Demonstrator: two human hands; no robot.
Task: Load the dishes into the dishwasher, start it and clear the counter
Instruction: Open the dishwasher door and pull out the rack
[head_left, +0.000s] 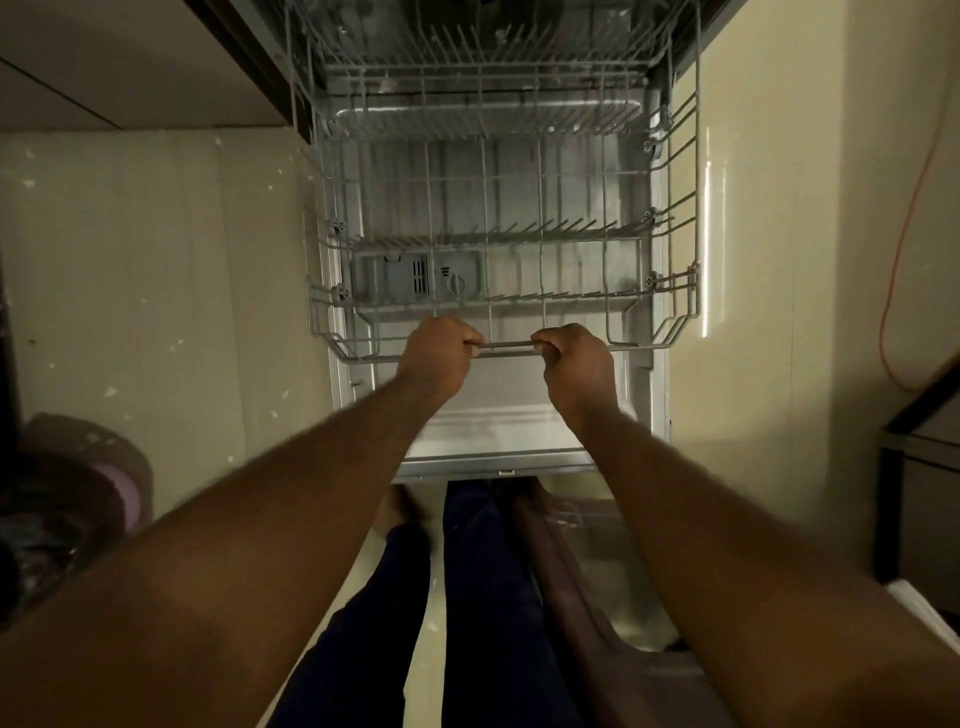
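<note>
The dishwasher door (498, 441) lies open flat in front of me. Its lower wire rack (675, 249) is pulled out over the door and holds no dishes. My left hand (436, 358) and my right hand (574, 364) both grip the rack's front handle bar (506, 347), fists closed, about a hand's width apart. A detergent compartment (415, 275) shows through the rack wires on the door's inner face. The upper rack (467, 62) sits further back at the top of the view, also without dishes.
Pale floor tiles lie on both sides of the door. A round purple bin (88, 493) stands at the lower left. An orange cable (904, 218) hangs along the right wall, and a dark cabinet edge (914, 415) juts in at the right. My legs are below the door.
</note>
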